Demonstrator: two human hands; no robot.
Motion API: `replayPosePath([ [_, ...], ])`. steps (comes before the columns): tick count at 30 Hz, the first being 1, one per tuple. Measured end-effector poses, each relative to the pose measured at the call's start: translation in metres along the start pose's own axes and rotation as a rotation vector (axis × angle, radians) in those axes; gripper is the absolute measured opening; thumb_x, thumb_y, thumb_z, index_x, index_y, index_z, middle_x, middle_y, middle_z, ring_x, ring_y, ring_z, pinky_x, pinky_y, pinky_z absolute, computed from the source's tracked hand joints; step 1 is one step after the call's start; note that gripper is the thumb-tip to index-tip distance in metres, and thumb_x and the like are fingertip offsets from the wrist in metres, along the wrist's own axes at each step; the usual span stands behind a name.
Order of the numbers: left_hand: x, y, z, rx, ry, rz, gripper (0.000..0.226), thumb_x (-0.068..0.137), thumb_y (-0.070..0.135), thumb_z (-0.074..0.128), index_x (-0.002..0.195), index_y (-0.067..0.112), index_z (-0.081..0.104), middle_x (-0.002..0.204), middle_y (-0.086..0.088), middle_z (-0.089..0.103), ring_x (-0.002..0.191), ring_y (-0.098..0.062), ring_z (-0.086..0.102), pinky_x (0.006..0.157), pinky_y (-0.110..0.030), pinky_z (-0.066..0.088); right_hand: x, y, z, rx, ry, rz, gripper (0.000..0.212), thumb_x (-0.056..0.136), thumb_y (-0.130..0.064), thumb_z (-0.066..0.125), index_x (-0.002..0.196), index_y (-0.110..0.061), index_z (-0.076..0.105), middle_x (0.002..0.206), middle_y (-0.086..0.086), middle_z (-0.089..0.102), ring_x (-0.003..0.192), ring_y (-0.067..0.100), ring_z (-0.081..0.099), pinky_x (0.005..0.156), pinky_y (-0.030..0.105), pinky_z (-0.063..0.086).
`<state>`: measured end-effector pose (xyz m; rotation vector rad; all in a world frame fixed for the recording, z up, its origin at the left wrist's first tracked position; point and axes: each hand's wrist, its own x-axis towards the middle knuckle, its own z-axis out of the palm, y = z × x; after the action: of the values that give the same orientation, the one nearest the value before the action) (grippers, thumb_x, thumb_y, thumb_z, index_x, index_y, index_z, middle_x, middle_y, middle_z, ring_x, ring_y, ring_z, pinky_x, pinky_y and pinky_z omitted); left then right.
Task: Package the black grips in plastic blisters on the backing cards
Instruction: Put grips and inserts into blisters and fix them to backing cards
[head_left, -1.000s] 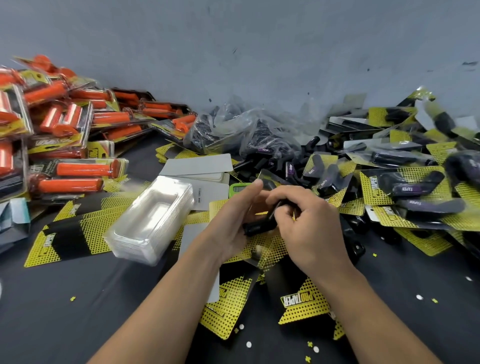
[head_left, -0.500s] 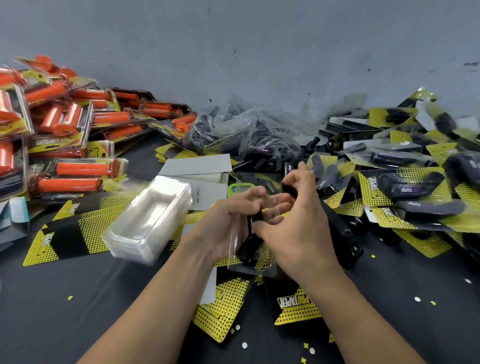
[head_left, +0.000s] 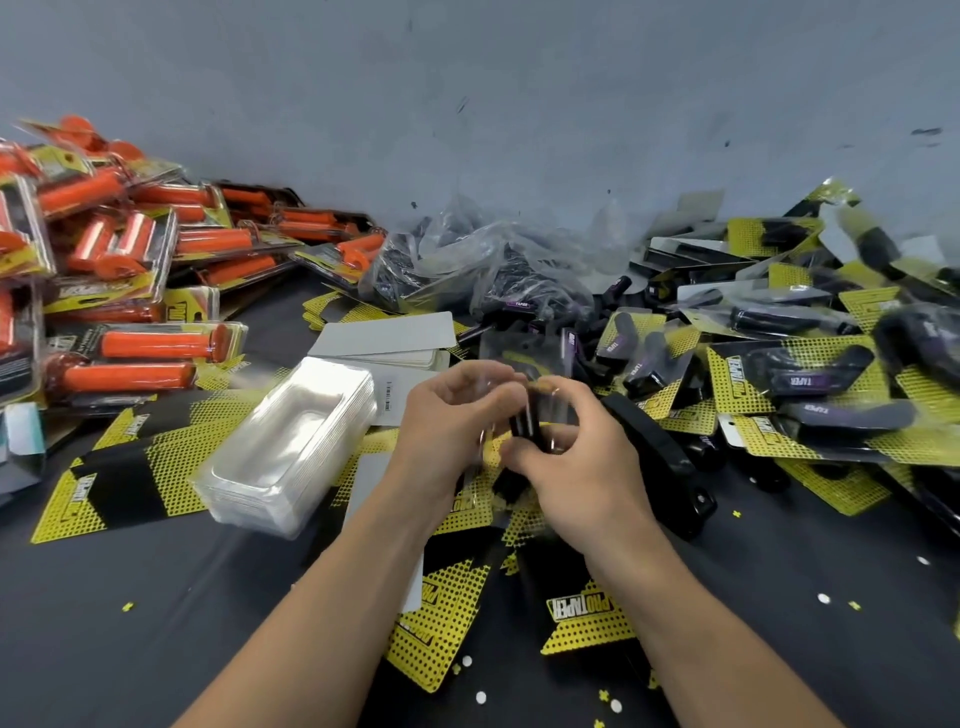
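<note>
My left hand (head_left: 447, 421) and my right hand (head_left: 582, 457) meet above the table's middle. Between them stands a black grip (head_left: 524, 426), nearly upright, inside a clear plastic blister (head_left: 563, 415) that both hands pinch at its edges. Yellow-and-black backing cards (head_left: 587, 618) lie flat beneath my wrists. A stack of empty clear blisters (head_left: 291, 441) sits to the left of my left hand. Loose black grips in a clear bag (head_left: 498, 280) lie behind my hands.
Packaged orange grips (head_left: 130, 358) are piled at the left. Packaged black grips on yellow cards (head_left: 810, 384) heap up at the right. Grey cards (head_left: 384, 338) are stacked behind the blisters. A long black tool (head_left: 660, 462) lies right of my right hand. Punched paper bits dot the dark table (head_left: 130, 623).
The grip was lifted from lying across my hands to standing upright in the clear blister. Both hands rose slightly and now pinch the blister's edges.
</note>
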<state>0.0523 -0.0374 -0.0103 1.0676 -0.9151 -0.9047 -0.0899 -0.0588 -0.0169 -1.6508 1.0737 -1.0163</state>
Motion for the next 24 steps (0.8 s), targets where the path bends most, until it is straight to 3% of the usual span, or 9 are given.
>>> replayPosePath([
  [3,-0.002,0.007,-0.005,0.03,-0.075,-0.052,0.03,0.084,0.038,0.074,0.109,0.022,0.077,0.112,-0.007,0.079,0.105,-0.021,0.075,0.077,-0.026,0.06,0.006,0.001,-0.002,0.169,0.188,-0.008,0.024,0.078,-0.038,0.077,0.098,-0.035,0.065,0.089,-0.013,0.076,0.082,0.007,0.073,0.078,0.043,0.062],
  [6,-0.006,0.006,-0.003,0.133,-0.183,-0.029,0.047,0.073,0.038,0.08,0.117,0.021,0.076,0.114,-0.005,0.078,0.11,-0.025,0.074,0.08,-0.026,0.06,0.01,0.001,-0.005,0.315,0.276,0.011,0.018,0.077,-0.041,0.072,0.092,-0.035,0.064,0.09,-0.009,0.075,0.081,0.012,0.074,0.076,0.049,0.063],
  [10,-0.008,0.0,0.006,0.306,-0.086,0.09,0.041,0.064,0.031,0.086,0.105,0.027,0.082,0.102,0.0,0.08,0.102,-0.02,0.076,0.094,-0.045,0.061,0.009,0.002,0.0,0.494,0.237,0.083,0.008,0.094,-0.022,0.07,0.097,-0.028,0.066,0.097,0.004,0.076,0.088,0.024,0.076,0.066,0.033,0.061],
  [13,-0.008,0.0,0.006,0.354,-0.04,0.14,0.034,0.071,0.024,0.087,0.105,0.025,0.083,0.098,0.002,0.081,0.097,-0.017,0.077,0.093,-0.048,0.061,0.008,-0.001,0.002,0.572,0.155,0.107,0.011,0.1,-0.012,0.063,0.108,-0.019,0.066,0.102,0.006,0.078,0.092,0.022,0.077,0.071,0.033,0.062],
  [17,-0.008,0.002,0.003,0.303,0.02,0.142,0.027,0.076,0.017,0.086,0.102,0.023,0.085,0.096,0.0,0.081,0.094,-0.018,0.078,0.084,-0.037,0.063,0.009,-0.006,-0.006,0.486,0.145,0.07,0.013,0.092,-0.015,0.071,0.1,-0.025,0.073,0.094,-0.002,0.078,0.089,0.012,0.075,0.077,0.033,0.056],
  [20,-0.006,0.004,-0.002,0.278,0.0,0.078,0.026,0.079,0.007,0.085,0.101,0.022,0.085,0.097,-0.001,0.081,0.092,-0.017,0.077,0.078,-0.028,0.062,0.012,-0.009,-0.016,0.458,0.236,0.033,0.027,0.087,-0.014,0.077,0.105,-0.032,0.066,0.088,-0.007,0.078,0.082,0.008,0.073,0.075,0.032,0.057],
  [24,-0.007,0.006,0.0,0.214,0.011,0.014,0.028,0.077,0.003,0.085,0.09,0.028,0.086,0.095,-0.004,0.081,0.088,-0.016,0.076,0.072,-0.023,0.06,0.016,-0.015,-0.032,0.386,0.19,0.035,0.024,0.084,-0.003,0.08,0.091,-0.024,0.072,0.082,-0.003,0.077,0.07,0.012,0.072,0.06,0.023,0.056],
])
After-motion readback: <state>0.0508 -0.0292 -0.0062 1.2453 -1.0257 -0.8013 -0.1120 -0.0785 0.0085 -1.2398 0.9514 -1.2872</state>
